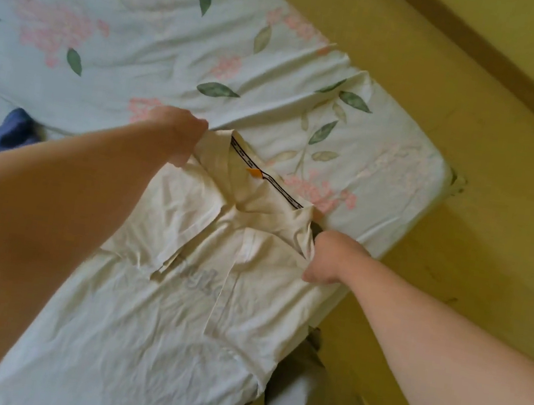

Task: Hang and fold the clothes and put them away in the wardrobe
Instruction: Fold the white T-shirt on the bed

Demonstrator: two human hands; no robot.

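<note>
Gripping points: you hold the shirt (195,312) at both shoulders, one hand on each side of the collar (229,166). That looks meant to pull the top edge straight and keep the front flat.
Left hand: your left hand (178,136) is at the far shoulder. Its fingers are mostly hidden behind the knuckles, but they curl down into the cloth, which is drawn up to them.
Right hand: your right hand (329,262) is closed in a fist on a bunch of fabric at the near shoulder, just beside the collar tip.
Shirt: it lies face up on the bed (125,55), collar away from you and hem toward you, close to the mattress corner. One sleeve (181,238) is already turned in across the chest.
Bed: the sheet serves as your folding surface, and the shirt's right side runs along the edge above the floor (465,196).
Blue garment: it lies (8,131) on the bed well apart to your left, probably waiting its turn.
Step in hand: judging by the turned-in sleeve, you are folding rather than hanging.
Risk: the side by the edge could slip off, so keep the shoulders taut.
</note>
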